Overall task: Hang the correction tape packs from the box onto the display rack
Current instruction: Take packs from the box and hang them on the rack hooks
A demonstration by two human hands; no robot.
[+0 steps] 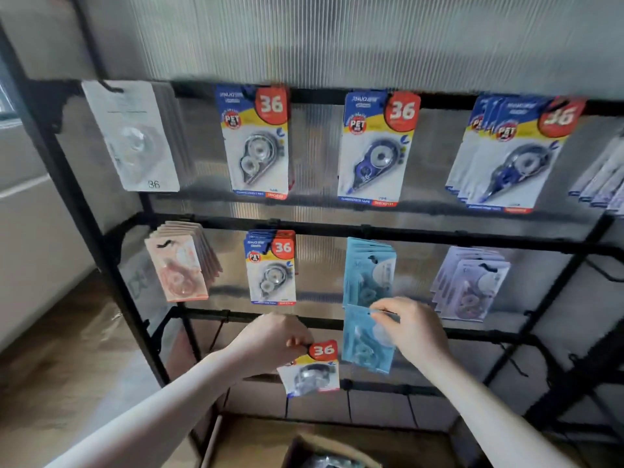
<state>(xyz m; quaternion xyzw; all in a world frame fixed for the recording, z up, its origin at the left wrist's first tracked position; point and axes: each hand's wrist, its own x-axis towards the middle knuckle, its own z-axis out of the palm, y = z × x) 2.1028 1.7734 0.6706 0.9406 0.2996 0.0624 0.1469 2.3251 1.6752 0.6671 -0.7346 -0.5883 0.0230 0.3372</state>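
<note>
Left hand (270, 342) pinches "36" pack (312, 368) by top corner, below third rail (422, 329). Right hand (410, 329) grips blue pack (366, 342) at hang hole, just under rail. Best: line hole with hook, slide back fully.

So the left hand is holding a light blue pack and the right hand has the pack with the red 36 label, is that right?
No, the hands are swapped. In the head view the left hand holds the pack with the red 36 label, and the right hand holds the light blue pack.
</note>
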